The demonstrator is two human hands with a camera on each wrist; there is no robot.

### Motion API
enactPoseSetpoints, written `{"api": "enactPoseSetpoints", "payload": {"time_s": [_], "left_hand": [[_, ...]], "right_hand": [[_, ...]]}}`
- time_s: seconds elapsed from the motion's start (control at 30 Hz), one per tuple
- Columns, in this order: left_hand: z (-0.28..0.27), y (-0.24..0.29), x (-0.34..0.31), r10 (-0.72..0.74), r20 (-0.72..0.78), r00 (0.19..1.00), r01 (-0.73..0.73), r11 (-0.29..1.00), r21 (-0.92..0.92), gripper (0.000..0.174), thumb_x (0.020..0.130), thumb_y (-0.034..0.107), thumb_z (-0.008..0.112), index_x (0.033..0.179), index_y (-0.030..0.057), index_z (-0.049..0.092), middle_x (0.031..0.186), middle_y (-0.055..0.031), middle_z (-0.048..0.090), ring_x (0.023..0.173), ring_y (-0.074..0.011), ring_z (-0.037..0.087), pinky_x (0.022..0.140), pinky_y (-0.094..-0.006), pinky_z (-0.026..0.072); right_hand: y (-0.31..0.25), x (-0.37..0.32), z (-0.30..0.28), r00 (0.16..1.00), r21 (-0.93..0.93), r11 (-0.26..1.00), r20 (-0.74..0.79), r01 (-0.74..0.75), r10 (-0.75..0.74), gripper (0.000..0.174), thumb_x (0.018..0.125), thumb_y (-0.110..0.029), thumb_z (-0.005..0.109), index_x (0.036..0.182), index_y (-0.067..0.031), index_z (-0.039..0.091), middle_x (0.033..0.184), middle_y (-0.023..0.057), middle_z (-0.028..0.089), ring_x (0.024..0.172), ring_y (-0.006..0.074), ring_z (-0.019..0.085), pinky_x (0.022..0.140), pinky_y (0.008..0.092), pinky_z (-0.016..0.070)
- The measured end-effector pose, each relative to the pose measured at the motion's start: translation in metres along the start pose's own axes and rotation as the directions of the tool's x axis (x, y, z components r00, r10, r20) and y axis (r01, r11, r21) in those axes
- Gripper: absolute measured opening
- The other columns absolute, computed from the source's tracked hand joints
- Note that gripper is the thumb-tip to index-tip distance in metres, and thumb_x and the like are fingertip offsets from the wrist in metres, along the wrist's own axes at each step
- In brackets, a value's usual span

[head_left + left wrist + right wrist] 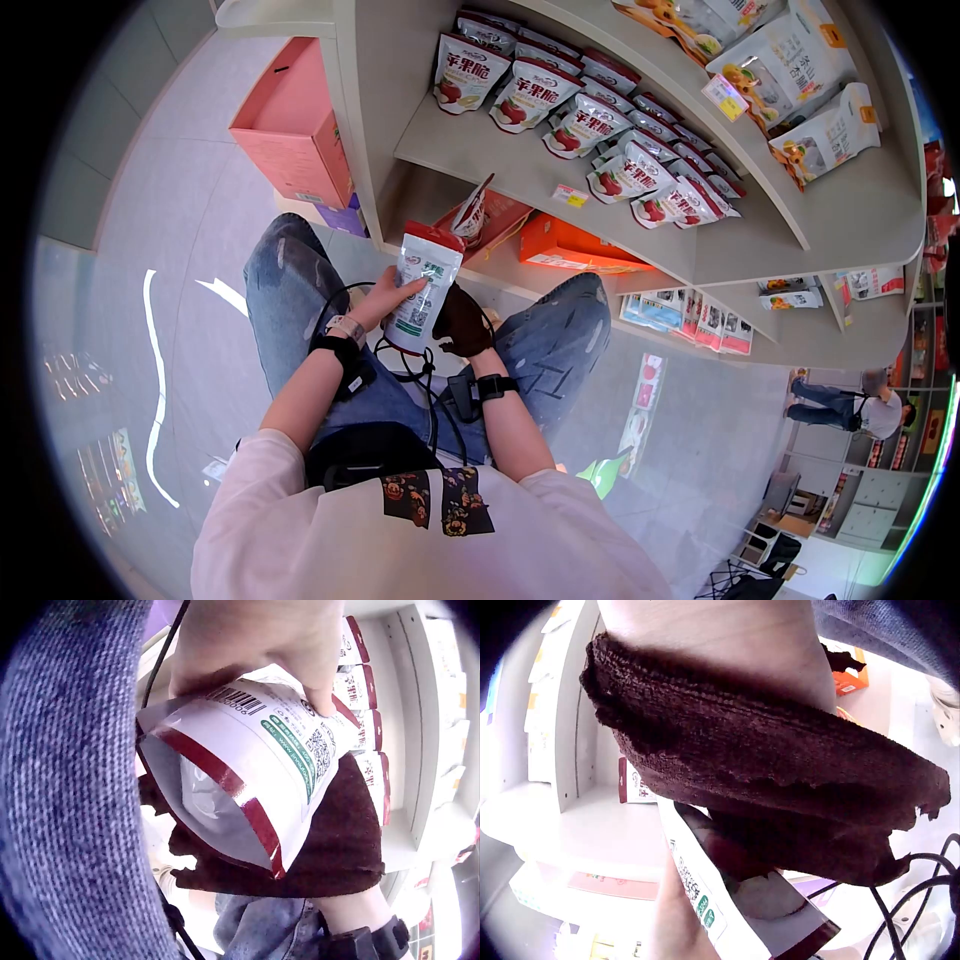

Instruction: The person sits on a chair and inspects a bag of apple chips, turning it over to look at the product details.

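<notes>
My left hand point(378, 300) grips a white snack pouch point(425, 285) with a red top band, tilted above my lap. In the left wrist view, the pouch point(255, 761) shows a barcode, a QR code, green print and a red-edged bottom fold, and the thumb presses its printed side. My right hand point(720, 645) holds a dark brown cloth point(757, 750) against the other side of the pouch. Its fingers are hidden by the cloth. Just beyond the held pouch, another red-and-white pouch point(470, 212) stands at the lower shelf.
Rows of similar apple-crisp pouches point(590, 125) fill the shelf point(460, 145) ahead. Below it are an orange box point(575, 245) and more packets point(690, 318). A pink box point(295, 130) stands left. Black cables point(430, 385) hang between the arms. Another person point(855, 408) is far right.
</notes>
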State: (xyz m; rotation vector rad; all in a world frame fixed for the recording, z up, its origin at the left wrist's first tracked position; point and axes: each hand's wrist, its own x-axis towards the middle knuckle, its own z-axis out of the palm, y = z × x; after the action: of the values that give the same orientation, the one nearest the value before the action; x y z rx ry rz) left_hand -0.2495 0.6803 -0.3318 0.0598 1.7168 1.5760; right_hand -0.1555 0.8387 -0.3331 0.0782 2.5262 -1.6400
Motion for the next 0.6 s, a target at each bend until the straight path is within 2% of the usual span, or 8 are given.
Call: {"api": "enactPoseSetpoints", "payload": {"time_s": [0.03,0.07,0.13,0.17,0.27,0.33,0.43,0.6], "left_hand": [[0.001,0.004,-0.002,0.000,0.004,1.000,0.000,1.000,0.007,0.072,0.074,0.038,0.067,0.118,-0.0080,0.033,0.110,-0.0175,0.051,0.097,-0.0202,0.053,0.082,-0.0301,0.0439],[0.001,0.003,-0.002,-0.004,-0.005,1.000,0.004,1.000,0.001,0.072,0.074,0.038,0.067,0.118,-0.0080,0.033,0.110,-0.0174,0.051,0.097,-0.0202,0.053,0.082,-0.0300,0.0439],[0.002,0.002,-0.002,-0.011,-0.020,1.000,0.011,1.000,-0.009,0.072,0.074,0.038,0.067,0.118,-0.0079,0.033,0.109,-0.0170,0.051,0.097,-0.0202,0.053,0.081,-0.0299,0.0440],[0.001,0.001,0.000,-0.018,-0.017,1.000,0.018,1.000,-0.015,0.071,0.074,0.037,0.067,0.118,-0.0079,0.033,0.109,-0.0169,0.051,0.097,-0.0201,0.054,0.081,-0.0300,0.0442],[0.000,-0.004,0.003,-0.035,-0.019,0.999,0.035,0.999,-0.027,0.071,0.074,0.037,0.067,0.118,-0.0077,0.033,0.109,-0.0164,0.052,0.096,-0.0199,0.054,0.080,-0.0300,0.0448],[0.000,-0.003,0.002,-0.044,-0.032,0.999,0.043,0.999,-0.030,0.070,0.075,0.036,0.067,0.118,-0.0076,0.033,0.109,-0.0161,0.052,0.095,-0.0197,0.054,0.079,-0.0298,0.0454],[0.002,0.006,-0.004,-0.120,-0.015,0.993,0.120,0.993,-0.003,0.074,0.076,0.041,0.063,0.123,-0.0069,0.031,0.115,-0.0162,0.050,0.103,-0.0199,0.051,0.087,-0.0293,0.0402],[0.000,0.000,-0.001,-0.138,-0.006,0.990,0.138,0.990,-0.014,0.073,0.076,0.042,0.063,0.123,-0.0063,0.032,0.114,-0.0152,0.050,0.102,-0.0192,0.051,0.086,-0.0288,0.0402]], "right_hand": [[0.000,0.000,0.000,0.999,-0.034,0.999,-0.016,0.037,-0.037,0.050,0.067,-0.006,0.058,0.112,-0.0006,0.038,0.085,0.0160,0.053,0.076,0.0315,0.054,0.064,0.0352,0.0429],[0.009,0.000,0.003,0.980,-0.182,0.968,-0.071,0.171,-0.187,0.050,0.065,-0.005,0.058,0.112,-0.0008,0.039,0.086,0.0162,0.053,0.078,0.0322,0.054,0.065,0.0358,0.0428],[0.012,0.001,0.005,0.971,-0.226,0.953,-0.084,0.200,-0.223,0.052,0.063,-0.004,0.059,0.111,-0.0013,0.039,0.088,0.0165,0.052,0.082,0.0328,0.053,0.066,0.0369,0.0423],[0.013,0.000,0.005,0.993,-0.119,0.988,-0.053,0.101,-0.108,0.054,0.062,-0.003,0.060,0.111,-0.0016,0.039,0.089,0.0165,0.051,0.084,0.0328,0.052,0.067,0.0376,0.0421],[0.018,0.001,0.008,1.000,-0.028,0.999,0.004,0.022,-0.022,0.052,0.061,-0.003,0.060,0.110,-0.0009,0.040,0.092,0.0176,0.050,0.087,0.0332,0.051,0.069,0.0391,0.0417],[0.022,0.002,0.008,0.996,-0.210,0.973,0.029,0.093,-0.089,0.048,0.063,-0.003,0.059,0.107,0.0003,0.041,0.093,0.0189,0.049,0.088,0.0340,0.050,0.070,0.0398,0.0416],[0.019,0.004,0.005,0.983,-0.555,0.811,0.105,0.185,-0.153,0.039,0.066,-0.004,0.056,0.102,0.0024,0.042,0.094,0.0207,0.047,0.089,0.0355,0.049,0.071,0.0402,0.0416],[0.009,0.004,0.005,0.991,-0.596,0.792,0.101,0.132,-0.089,0.030,0.067,-0.003,0.054,0.094,0.0032,0.044,0.091,0.0214,0.047,0.087,0.0354,0.048,0.070,0.0403,0.0414]]}}
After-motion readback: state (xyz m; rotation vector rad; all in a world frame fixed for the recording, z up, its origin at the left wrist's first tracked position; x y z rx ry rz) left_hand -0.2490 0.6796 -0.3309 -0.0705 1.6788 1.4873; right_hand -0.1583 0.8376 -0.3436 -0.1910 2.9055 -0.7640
